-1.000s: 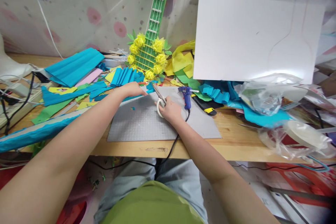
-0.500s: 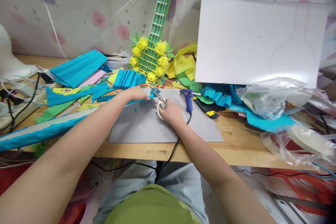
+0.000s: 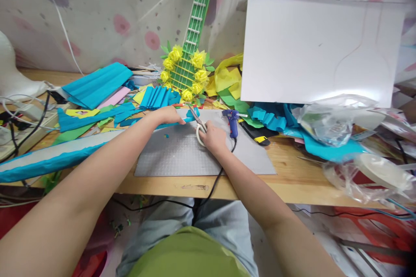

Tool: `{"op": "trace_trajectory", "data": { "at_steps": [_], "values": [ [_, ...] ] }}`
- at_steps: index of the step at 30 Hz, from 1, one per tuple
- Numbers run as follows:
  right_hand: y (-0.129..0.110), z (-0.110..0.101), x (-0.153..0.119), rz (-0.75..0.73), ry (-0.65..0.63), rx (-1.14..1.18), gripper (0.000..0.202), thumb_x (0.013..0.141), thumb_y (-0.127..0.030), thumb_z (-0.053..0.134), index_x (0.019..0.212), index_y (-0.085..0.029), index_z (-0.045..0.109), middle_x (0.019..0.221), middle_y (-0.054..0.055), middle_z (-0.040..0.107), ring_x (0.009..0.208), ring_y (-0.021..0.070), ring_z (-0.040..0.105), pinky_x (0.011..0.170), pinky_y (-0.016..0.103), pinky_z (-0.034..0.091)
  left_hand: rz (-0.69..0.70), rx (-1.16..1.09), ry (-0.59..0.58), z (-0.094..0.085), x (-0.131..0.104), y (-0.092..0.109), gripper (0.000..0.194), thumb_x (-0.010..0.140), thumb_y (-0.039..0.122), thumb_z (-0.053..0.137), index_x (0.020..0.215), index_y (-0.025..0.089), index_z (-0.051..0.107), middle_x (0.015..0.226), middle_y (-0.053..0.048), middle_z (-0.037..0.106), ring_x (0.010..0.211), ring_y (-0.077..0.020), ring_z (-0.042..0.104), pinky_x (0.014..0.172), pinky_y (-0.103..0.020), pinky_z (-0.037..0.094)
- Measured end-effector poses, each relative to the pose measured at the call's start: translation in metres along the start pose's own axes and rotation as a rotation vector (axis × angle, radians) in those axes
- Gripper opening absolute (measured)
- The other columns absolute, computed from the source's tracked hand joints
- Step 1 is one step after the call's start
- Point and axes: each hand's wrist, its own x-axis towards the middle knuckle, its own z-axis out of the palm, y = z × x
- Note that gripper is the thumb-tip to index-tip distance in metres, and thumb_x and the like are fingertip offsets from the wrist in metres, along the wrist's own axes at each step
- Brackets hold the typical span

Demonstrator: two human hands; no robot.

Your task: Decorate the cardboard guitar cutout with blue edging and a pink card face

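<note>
My left hand (image 3: 170, 115) is closed around the end of a long piece covered in blue crepe paper (image 3: 58, 156), with a pale strip along its top. That piece runs off to the left, partly behind my forearm, and its blue tip shows past my fingers. In my right hand (image 3: 215, 137) is a pair of scissors with white handles (image 3: 200, 133). Their metal blades point up and to the left, right beside the blue tip; whether they touch it I cannot tell. Under both hands lies a grey cutting mat (image 3: 175, 160).
A purple glue gun (image 3: 232, 122) rests on the mat, its black cord trailing off the front edge. Behind stands a green paper guitar (image 3: 186, 67) with yellow flowers. A white board (image 3: 292, 52) leans at right above plastic bags (image 3: 334, 123). Blue crepe paper (image 3: 97, 82) lies left.
The scissors have shifted slightly right, and more of the blue tip shows beside the blades. At the far left, the long blue piece has moved up a little.
</note>
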Motion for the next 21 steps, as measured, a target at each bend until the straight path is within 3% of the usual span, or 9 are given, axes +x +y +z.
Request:
{"op": "trace_trajectory", "data": {
  "at_steps": [3,6,11,14,21],
  "values": [
    [0.002,-0.001,0.002,0.046,0.024,0.049,0.047,0.086,-0.058,0.031,0.102,-0.018,0.049,0.083,0.009,0.066,0.08,0.0228,0.063,0.065,0.029,0.039,0.053,0.07,0.05,0.0,-0.009,0.002,0.049,0.062,0.058,0.056,0.084,0.017,0.068,0.086,-0.011,0.066,0.085,-0.0266,0.06,0.07,-0.03,0.043],
    [0.005,-0.003,0.005,0.104,0.008,0.07,0.043,0.088,-0.051,0.033,0.107,-0.015,0.047,0.088,0.012,0.065,0.083,0.0228,0.063,0.066,0.03,0.04,0.144,0.216,0.227,0.004,-0.021,0.005,0.041,0.068,0.054,0.055,0.077,0.016,0.068,0.085,-0.013,0.065,0.093,-0.0293,0.057,0.074,-0.032,0.043],
    [0.008,-0.005,0.008,0.091,-0.03,0.043,0.036,0.086,-0.039,0.043,0.106,-0.01,0.048,0.101,0.017,0.062,0.091,0.0244,0.061,0.069,0.03,0.042,0.394,0.342,0.557,0.016,-0.031,-0.003,0.04,0.074,0.038,0.056,0.104,0.011,0.062,0.103,-0.016,0.059,0.104,-0.0297,0.048,0.084,-0.036,0.04],
    [0.008,-0.005,0.01,0.065,-0.007,0.028,0.037,0.084,-0.038,0.045,0.105,-0.009,0.049,0.104,0.018,0.06,0.091,0.025,0.061,0.07,0.031,0.043,0.547,0.427,0.606,0.021,-0.033,-0.013,0.047,0.078,0.034,0.053,0.117,0.01,0.054,0.111,-0.016,0.055,0.104,-0.029,0.047,0.086,-0.038,0.04],
    [0.01,-0.007,0.012,0.029,-0.009,-0.01,0.032,0.082,-0.032,0.048,0.104,-0.009,0.05,0.103,0.017,0.06,0.095,0.0238,0.058,0.077,0.03,0.041,0.805,0.471,0.628,0.024,-0.036,-0.029,0.044,0.077,0.022,0.053,0.12,0.012,0.052,0.117,-0.016,0.054,0.109,-0.0281,0.046,0.092,-0.04,0.039]
  ]
}}
